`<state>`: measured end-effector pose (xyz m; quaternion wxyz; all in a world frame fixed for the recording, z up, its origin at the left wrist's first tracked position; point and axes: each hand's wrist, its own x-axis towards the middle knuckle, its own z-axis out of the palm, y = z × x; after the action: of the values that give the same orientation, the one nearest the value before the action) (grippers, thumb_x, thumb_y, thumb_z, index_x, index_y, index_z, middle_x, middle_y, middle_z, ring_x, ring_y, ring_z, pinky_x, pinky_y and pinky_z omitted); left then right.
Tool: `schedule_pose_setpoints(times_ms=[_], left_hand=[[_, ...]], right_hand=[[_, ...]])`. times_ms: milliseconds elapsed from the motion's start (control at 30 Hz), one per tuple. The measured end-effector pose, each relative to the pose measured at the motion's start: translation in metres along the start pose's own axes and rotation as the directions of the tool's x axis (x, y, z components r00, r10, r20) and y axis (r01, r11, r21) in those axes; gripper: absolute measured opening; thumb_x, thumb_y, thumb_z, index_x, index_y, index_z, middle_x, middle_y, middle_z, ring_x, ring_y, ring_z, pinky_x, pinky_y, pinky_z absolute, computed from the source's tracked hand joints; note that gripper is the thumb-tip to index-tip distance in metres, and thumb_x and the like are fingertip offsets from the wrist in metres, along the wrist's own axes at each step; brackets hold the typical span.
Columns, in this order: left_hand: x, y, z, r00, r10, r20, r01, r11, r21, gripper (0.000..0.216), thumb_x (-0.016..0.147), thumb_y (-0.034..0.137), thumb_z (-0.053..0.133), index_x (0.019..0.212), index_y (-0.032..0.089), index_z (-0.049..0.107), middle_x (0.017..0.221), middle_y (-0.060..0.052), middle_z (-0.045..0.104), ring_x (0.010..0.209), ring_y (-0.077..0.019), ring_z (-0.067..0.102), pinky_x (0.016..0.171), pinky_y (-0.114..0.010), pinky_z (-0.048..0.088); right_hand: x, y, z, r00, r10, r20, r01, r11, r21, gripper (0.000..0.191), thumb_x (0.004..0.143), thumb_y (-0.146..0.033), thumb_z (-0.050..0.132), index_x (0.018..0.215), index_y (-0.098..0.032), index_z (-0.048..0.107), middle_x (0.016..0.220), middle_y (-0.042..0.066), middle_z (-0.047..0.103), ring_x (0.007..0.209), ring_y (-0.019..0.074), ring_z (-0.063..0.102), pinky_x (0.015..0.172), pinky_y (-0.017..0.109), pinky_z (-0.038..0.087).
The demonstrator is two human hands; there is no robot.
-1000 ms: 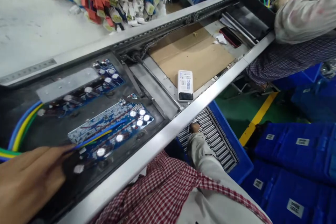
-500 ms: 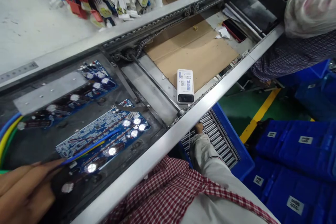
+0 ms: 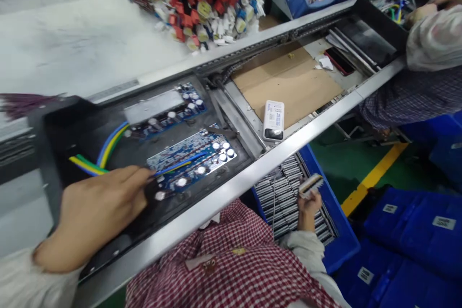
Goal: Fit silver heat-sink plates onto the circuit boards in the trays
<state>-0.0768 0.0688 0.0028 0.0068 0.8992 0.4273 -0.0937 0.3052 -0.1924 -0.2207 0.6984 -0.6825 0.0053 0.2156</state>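
Observation:
My left hand (image 3: pixel 108 197) is closed around a bundle of blue, yellow and green wires (image 3: pixel 108 147). The wire ends reach over the nearer of two blue circuit boards (image 3: pixel 191 156), which lie in a black tray (image 3: pixel 119 231) on the conveyor. A silver metal plate (image 3: pixel 153 106) covers part of the farther board. Low on the right, my right hand (image 3: pixel 309 207) grips a pale strip-shaped part with a comb-like edge (image 3: pixel 310 186). It is held above a blue bin (image 3: pixel 348 245) filled with rows of metallic strips (image 3: pixel 288 192).
A white power bank (image 3: pixel 273 120) lies beside cardboard (image 3: pixel 288 84) in the conveyor frame. Red and white connectors (image 3: pixel 212 5) are heaped behind the rail. Blue crates (image 3: pixel 407 221) stand at lower right. A co-worker's sleeve (image 3: pixel 435 38) is at upper right.
My right hand has come up from the bin with a strip-shaped part in it. The view has shifted left, showing more of the tray and my left hand, which still holds the wires.

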Motion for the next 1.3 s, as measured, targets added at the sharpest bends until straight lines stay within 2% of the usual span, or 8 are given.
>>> schedule_pose_setpoints(times_ms=[267,467,667,833,1033,1133,1200,1300], left_hand=[[0.001,0.007,-0.018,0.998,0.066,0.021,-0.068,0.996,0.065,0.025,0.086,0.007,0.039,0.087,0.017,0.062,0.085,-0.005,0.068,0.081,-0.0206,0.063,0.060,-0.030,0.029],[0.003,0.008,-0.016,0.998,0.067,0.009,-0.067,0.998,0.002,0.025,0.079,0.004,0.042,0.083,0.016,0.063,0.080,-0.007,0.066,0.079,-0.0237,0.064,0.056,-0.033,0.029],[-0.001,0.007,-0.016,1.000,0.032,-0.002,-0.032,0.997,-0.067,0.028,0.079,0.003,0.041,0.086,0.016,0.065,0.080,-0.007,0.066,0.077,-0.0218,0.064,0.056,-0.033,0.033],[-0.002,0.002,-0.013,1.000,-0.011,0.003,0.011,0.989,-0.145,0.024,0.082,0.007,0.044,0.084,0.016,0.066,0.079,-0.007,0.066,0.080,-0.0222,0.064,0.056,-0.033,0.035],[-0.003,-0.002,-0.012,0.999,-0.028,0.017,0.031,0.972,-0.232,0.027,0.082,0.004,0.045,0.084,0.019,0.068,0.079,-0.006,0.065,0.079,-0.0220,0.063,0.054,-0.033,0.035],[-0.006,-0.005,-0.010,1.000,0.004,0.015,0.000,0.960,-0.280,0.027,0.080,0.004,0.048,0.086,0.020,0.068,0.080,-0.004,0.064,0.079,-0.0218,0.062,0.056,-0.033,0.038],[-0.009,-0.007,-0.007,1.000,0.017,0.013,-0.013,0.950,-0.313,0.025,0.081,0.006,0.050,0.089,0.021,0.068,0.082,-0.004,0.063,0.079,-0.0220,0.061,0.058,-0.034,0.040],[-0.014,-0.009,-0.002,0.998,0.014,-0.068,-0.036,0.940,-0.340,0.023,0.080,0.007,0.052,0.091,0.021,0.067,0.080,-0.003,0.061,0.075,-0.0213,0.059,0.056,-0.035,0.040]], right_hand=[[-0.016,-0.136,0.016,0.964,-0.265,0.030,0.258,0.956,0.142,0.048,0.049,-0.035,0.062,0.095,-0.020,0.066,0.093,0.004,0.065,0.066,0.0148,0.058,0.051,0.027,0.048],[-0.034,-0.196,0.085,0.933,-0.238,0.270,0.196,0.965,0.173,0.048,0.076,-0.063,0.057,0.100,-0.024,0.070,0.119,0.011,0.059,0.076,0.0170,0.059,0.047,0.026,0.047],[-0.064,-0.224,0.169,0.795,-0.121,0.594,0.094,0.993,0.076,0.030,0.085,-0.036,0.055,0.111,-0.026,0.067,0.119,0.007,0.061,0.079,0.0134,0.059,0.058,0.024,0.050],[-0.081,-0.245,0.229,0.475,-0.046,0.879,0.247,0.965,-0.083,0.038,0.084,-0.049,0.062,0.113,-0.026,0.065,0.122,0.009,0.064,0.088,0.0195,0.065,0.072,0.039,0.057],[-0.122,-0.257,0.286,0.035,0.077,0.996,0.466,0.880,-0.085,0.039,0.084,-0.037,0.069,0.119,-0.022,0.062,0.099,0.006,0.071,0.086,0.0179,0.069,0.078,0.036,0.059],[-0.143,-0.257,0.304,-0.307,-0.025,0.951,0.793,0.547,0.270,0.047,0.084,-0.021,0.068,0.129,-0.019,0.056,0.109,0.008,0.068,0.096,0.0184,0.065,0.084,0.033,0.057],[-0.150,-0.255,0.312,-0.526,0.002,0.850,0.821,0.263,0.508,0.042,0.086,-0.016,0.063,0.127,-0.012,0.057,0.107,0.010,0.069,0.096,0.0196,0.063,0.085,0.034,0.055],[-0.153,-0.247,0.321,-0.653,0.092,0.752,0.757,0.090,0.647,0.031,0.089,-0.013,0.056,0.119,-0.005,0.061,0.102,0.011,0.071,0.090,0.0214,0.061,0.079,0.035,0.055]])
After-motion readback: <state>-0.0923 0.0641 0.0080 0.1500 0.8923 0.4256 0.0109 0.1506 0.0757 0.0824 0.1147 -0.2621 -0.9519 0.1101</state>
